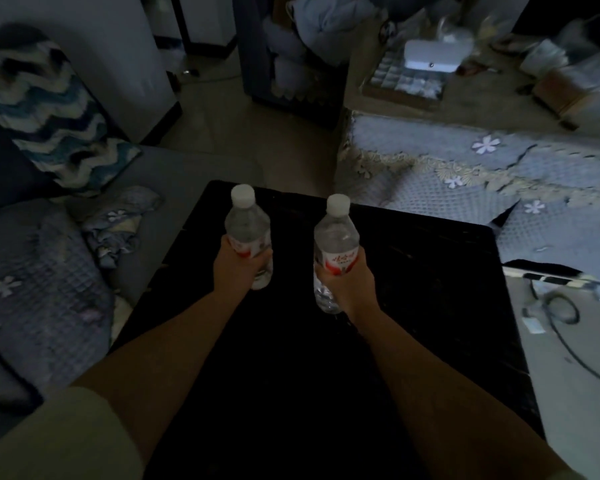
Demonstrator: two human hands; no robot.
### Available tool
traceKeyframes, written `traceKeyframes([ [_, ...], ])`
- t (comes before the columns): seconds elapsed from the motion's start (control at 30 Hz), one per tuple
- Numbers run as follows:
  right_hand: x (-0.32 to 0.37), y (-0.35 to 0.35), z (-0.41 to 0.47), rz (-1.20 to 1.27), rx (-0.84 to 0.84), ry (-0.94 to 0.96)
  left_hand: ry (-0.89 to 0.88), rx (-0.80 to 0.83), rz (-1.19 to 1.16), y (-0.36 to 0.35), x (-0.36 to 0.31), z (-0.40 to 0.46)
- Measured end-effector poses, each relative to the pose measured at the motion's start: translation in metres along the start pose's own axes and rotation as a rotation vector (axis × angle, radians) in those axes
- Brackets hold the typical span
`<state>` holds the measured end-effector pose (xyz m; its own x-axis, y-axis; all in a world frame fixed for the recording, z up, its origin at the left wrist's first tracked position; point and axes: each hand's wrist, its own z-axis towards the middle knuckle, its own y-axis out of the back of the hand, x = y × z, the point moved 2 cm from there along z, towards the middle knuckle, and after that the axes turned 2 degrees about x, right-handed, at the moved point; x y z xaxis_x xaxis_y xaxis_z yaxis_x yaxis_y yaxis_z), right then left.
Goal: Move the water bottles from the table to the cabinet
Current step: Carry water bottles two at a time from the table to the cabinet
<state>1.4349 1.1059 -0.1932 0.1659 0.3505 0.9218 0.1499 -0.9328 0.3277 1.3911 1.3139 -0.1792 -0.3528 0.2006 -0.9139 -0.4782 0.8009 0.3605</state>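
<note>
Head view: the left hand [238, 263] grips one water bottle [248, 233] and the right hand [347, 284] another bottle [335, 244], both at the label. Both stay upright over the dark table [413, 271], likely for carrying together.

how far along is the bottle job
Early. The left hand grips one water bottle and the right hand grips the other bottle, both above the black table. Neither has reached a cabinet; carrying and placing both remains.
</note>
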Motion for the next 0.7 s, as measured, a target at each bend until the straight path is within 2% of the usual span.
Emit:
traceKeyframes([
  [0.07,-0.007,0.019,-0.019,0.002,0.012,-0.027,0.022,0.038,0.021,-0.005,0.001,-0.028],
  [0.23,-0.031,0.066,-0.064,-0.037,-0.015,-0.090,0.065,0.408,0.020,-0.027,-0.003,-0.090],
  [0.43,-0.062,0.134,-0.117,-0.116,-0.071,-0.127,0.152,0.580,0.075,-0.070,-0.003,-0.162],
  [0.57,-0.083,0.177,-0.150,-0.178,-0.132,-0.163,0.126,0.604,0.111,-0.103,-0.002,-0.197],
  [0.7,-0.103,0.221,-0.189,-0.197,-0.253,-0.227,0.005,0.783,0.202,-0.138,-0.015,-0.227],
])
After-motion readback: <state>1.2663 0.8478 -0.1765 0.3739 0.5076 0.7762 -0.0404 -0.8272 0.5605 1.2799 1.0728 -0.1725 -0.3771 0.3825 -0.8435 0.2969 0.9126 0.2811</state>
